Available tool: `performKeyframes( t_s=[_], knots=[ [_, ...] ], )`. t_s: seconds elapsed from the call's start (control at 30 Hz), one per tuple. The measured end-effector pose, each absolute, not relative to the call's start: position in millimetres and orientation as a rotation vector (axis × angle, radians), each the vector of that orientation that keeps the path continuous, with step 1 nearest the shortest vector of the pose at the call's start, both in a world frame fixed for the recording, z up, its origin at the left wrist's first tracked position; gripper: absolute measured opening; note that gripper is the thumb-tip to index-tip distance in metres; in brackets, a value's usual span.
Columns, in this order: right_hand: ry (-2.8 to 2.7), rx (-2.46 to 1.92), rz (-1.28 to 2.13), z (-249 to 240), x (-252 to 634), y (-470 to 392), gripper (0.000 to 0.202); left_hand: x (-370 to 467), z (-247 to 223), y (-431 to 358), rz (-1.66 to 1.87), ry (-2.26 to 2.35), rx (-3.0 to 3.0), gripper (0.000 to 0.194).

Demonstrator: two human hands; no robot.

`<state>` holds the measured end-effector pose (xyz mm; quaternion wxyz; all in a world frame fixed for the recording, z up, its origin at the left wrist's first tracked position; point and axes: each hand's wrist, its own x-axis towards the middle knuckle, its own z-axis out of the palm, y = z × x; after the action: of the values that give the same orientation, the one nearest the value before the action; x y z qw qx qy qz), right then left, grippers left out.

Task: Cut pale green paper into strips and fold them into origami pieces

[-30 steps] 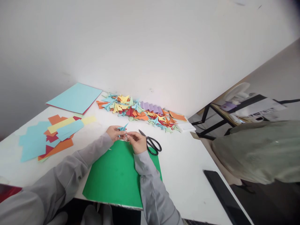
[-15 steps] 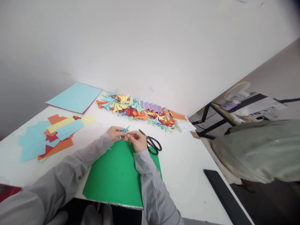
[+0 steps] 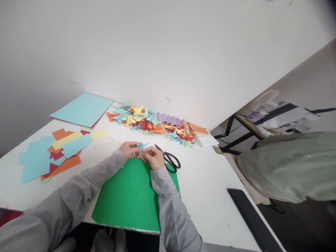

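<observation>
Between my two hands is a small folded light-blue paper piece (image 3: 142, 145), shaped like a little paper plane. My left hand (image 3: 128, 149) pinches it from the left side. With thumb and fingers closed, my right hand (image 3: 154, 157) grips its right part, and the fingers cover much of the paper. Both hands are above the far edge of a green sheet (image 3: 126, 199). Black-handled scissors (image 3: 171, 161) lie just right of my right hand, partly over the sheet's edge.
A heap of colourful folded paper planes (image 3: 147, 120) lies along the wall. To the left are loose cut paper pieces (image 3: 39, 157) and a large light-blue sheet (image 3: 82, 108). A black bar-shaped object (image 3: 252, 217) is at the right table edge, near a person in a grey-green garment (image 3: 288, 164).
The blue paper has turned slightly between my fingers, its tip now pointing more to the right. Both hands stay in nearly the same place.
</observation>
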<state>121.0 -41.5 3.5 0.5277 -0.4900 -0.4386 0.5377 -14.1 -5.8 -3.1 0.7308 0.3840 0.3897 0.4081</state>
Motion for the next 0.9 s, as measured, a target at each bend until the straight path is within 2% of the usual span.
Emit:
performKeyframes(
  t_s=[0.13, 0.2, 0.43, 0.73, 0.9],
  knots=[
    [-0.74, -1.163, 1.453, 2.7, 128.9, -36.5, 0.012, -19.0, 2.9, -7.7, 1.056, 0.82, 1.043, 0.06],
    [-0.685, -1.155, 1.491, 2.5, 131.6, -35.4, 0.013, -21.0, 4.5, -10.0, 1.128, 0.766, 1.238, 0.063],
    [-0.557, -1.118, 1.65, 6.3, 132.0, -36.3, 0.011, -17.7, -1.0, -16.9, 1.169, 0.852, 1.716, 0.028],
    [-0.537, -1.075, 1.764, 7.9, 131.6, -37.8, 0.007, -12.5, -13.3, -14.8, 0.998, 0.708, 1.584, 0.028],
    [-0.58, -1.106, 1.742, 4.6, 131.4, -37.4, 0.011, -11.5, -11.2, -15.5, 1.047, 0.735, 1.606, 0.016]
  ],
)
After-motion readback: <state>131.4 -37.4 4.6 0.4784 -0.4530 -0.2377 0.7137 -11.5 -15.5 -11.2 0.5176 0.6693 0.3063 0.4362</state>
